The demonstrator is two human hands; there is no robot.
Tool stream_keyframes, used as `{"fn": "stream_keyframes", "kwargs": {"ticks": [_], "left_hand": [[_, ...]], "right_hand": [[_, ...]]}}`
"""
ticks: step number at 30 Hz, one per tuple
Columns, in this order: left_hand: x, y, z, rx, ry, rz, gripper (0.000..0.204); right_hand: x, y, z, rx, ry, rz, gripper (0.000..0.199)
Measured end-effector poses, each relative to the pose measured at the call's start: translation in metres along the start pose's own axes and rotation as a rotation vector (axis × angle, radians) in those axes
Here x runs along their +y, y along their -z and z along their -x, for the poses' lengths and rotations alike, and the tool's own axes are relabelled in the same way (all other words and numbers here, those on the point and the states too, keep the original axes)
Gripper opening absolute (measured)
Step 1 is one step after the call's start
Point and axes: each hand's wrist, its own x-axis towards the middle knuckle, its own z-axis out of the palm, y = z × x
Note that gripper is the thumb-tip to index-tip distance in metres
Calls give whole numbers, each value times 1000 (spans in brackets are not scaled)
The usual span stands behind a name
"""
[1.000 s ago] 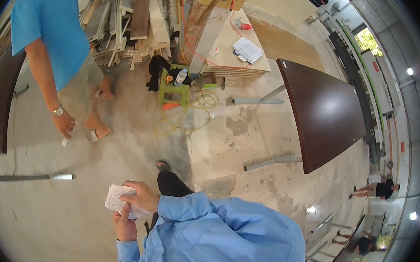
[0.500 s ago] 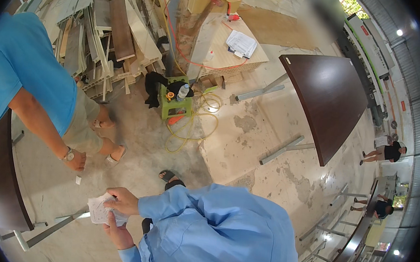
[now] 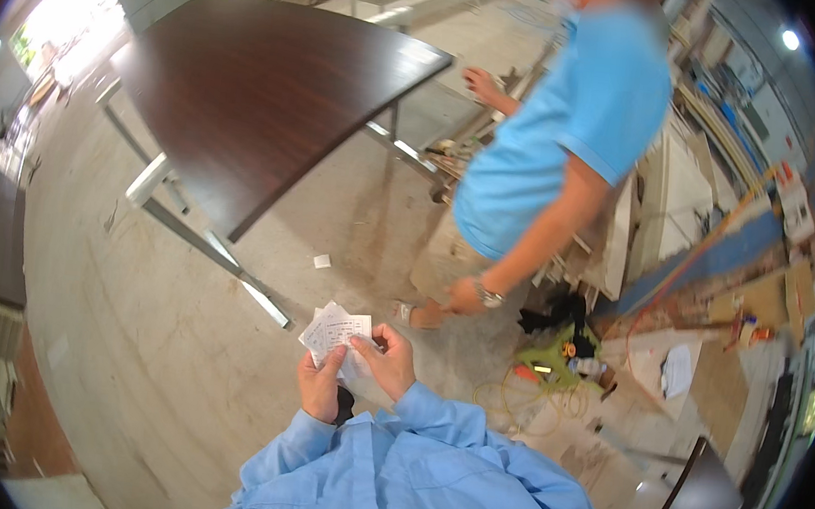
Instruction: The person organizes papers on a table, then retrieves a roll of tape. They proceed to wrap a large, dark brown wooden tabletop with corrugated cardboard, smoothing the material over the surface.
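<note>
A small stack of white printed cards (image 3: 331, 331) sits in front of my chest, held by both hands. My left hand (image 3: 319, 388) grips the cards from below with the thumb on their face. My right hand (image 3: 387, 357) pinches their right edge. Both arms are in light blue sleeves (image 3: 429, 455) that rise from the lower edge. The cards are fanned slightly, and their print is too small to read.
A person in a blue shirt (image 3: 574, 124) stands close ahead on the right, one hand (image 3: 467, 297) hanging near my cards. A dark brown table (image 3: 257, 86) on metal legs stands ahead left. Stacked boards (image 3: 669, 200), a green tool (image 3: 558, 357) and a coiled cord lie right. The floor is bare concrete.
The view has swung round: the table now fills the upper left and the person in blue has shifted from left to upper right. My hands still hold the cards, now nearer the middle.
</note>
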Motion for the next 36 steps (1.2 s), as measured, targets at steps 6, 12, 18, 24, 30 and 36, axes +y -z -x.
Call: {"fn": "stream_keyframes", "kwargs": {"ticks": [6,12,18,24,30,36], "left_hand": [[76,85,-66,79,-135,86,30],[113,106,-120,193,-166,64,28],[129,98,-167,233,-184,7,29],[164,69,-220,261,-213,-53,28],[181,46,-260,250,-140,-113,28],[181,39,-300,207,-201,-64,28]], "right_hand": [[1,-129,-69,-128,59,43,18],[-24,-178,-118,-272,-31,85,21],[-40,-177,-179,-409,6,52,28],[-73,-176,-255,-475,132,54,26],[-81,-175,-316,-462,121,131,22],[-76,-178,-350,-449,153,230,21]]}}
